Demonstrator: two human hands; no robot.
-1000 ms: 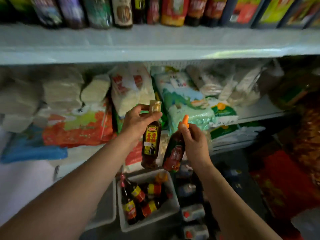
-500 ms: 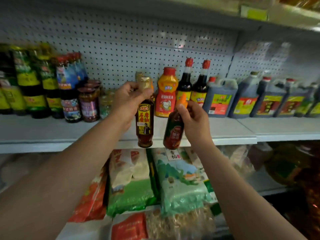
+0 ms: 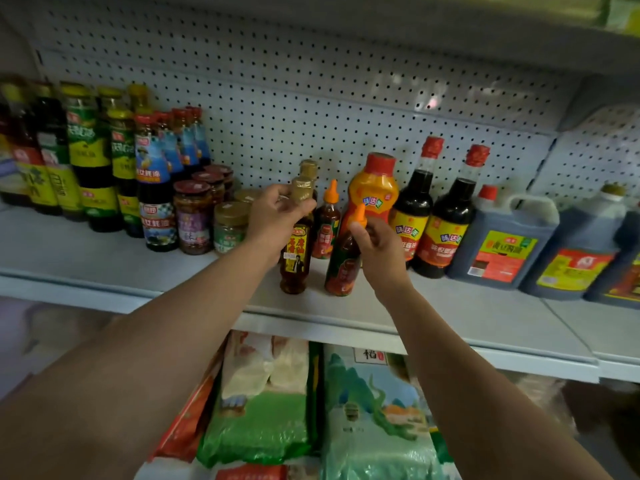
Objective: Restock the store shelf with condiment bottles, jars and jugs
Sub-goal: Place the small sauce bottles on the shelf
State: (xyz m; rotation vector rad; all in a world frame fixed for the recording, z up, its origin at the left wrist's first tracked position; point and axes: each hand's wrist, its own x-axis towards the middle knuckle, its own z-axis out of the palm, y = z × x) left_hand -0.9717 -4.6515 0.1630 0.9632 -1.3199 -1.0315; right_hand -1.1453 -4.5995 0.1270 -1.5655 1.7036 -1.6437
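Note:
My left hand [image 3: 275,216] grips the neck of a gold-capped dark oil bottle with a yellow label [image 3: 295,258], whose base is at the white shelf [image 3: 450,317]. My right hand [image 3: 379,252] holds the neck of a red chili sauce bottle with an orange nozzle cap [image 3: 343,261], tilted, its base at the shelf beside the oil bottle. Directly behind stand a matching gold-capped bottle [image 3: 309,169] and a matching orange-nozzle sauce bottle [image 3: 325,225].
A big orange squeeze bottle [image 3: 374,188], two tall soy bottles [image 3: 414,209] and dark jugs [image 3: 502,247] stand to the right. Jars [image 3: 194,220] and tall bottles [image 3: 152,188] fill the left. Pegboard backs the shelf. Rice bags [image 3: 374,417] lie on the shelf below.
Both hands carried the bottles up from the crate below to shelf height, then forward over the shelf. The bottle bases now sit at the shelf surface.

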